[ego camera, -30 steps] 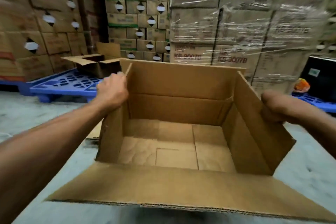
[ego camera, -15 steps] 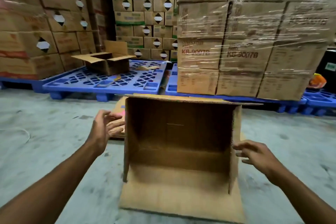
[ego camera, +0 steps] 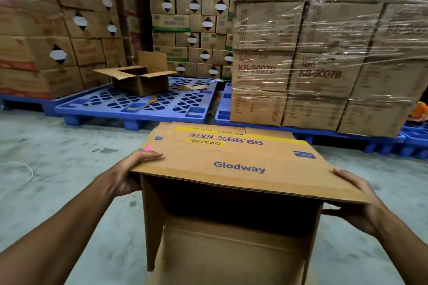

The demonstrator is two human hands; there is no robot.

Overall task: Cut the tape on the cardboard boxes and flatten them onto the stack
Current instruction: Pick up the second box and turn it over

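Because the box has to fold before it can join the stack, you hold it at both ends of its upper panel, where a squeeze or twist will skew the walls. Your left hand (ego camera: 129,174) grips the left corner, fingers laid along the top edge and thumb tucked beneath, so that side cannot slide away. Between your hands the Glodway box (ego camera: 231,192) lies tipped on its side, its open mouth facing you and its printed panel uppermost, which leaves the hollow free to collapse. Just beyond it flattened cardboard (ego camera: 196,129) lies on the concrete floor (ego camera: 58,169), likely the stack, though the box hides most of it. Your right hand (ego camera: 356,206) clasps the right corner, fingers over the panel edge and palm against the side wall, to steady the far end.
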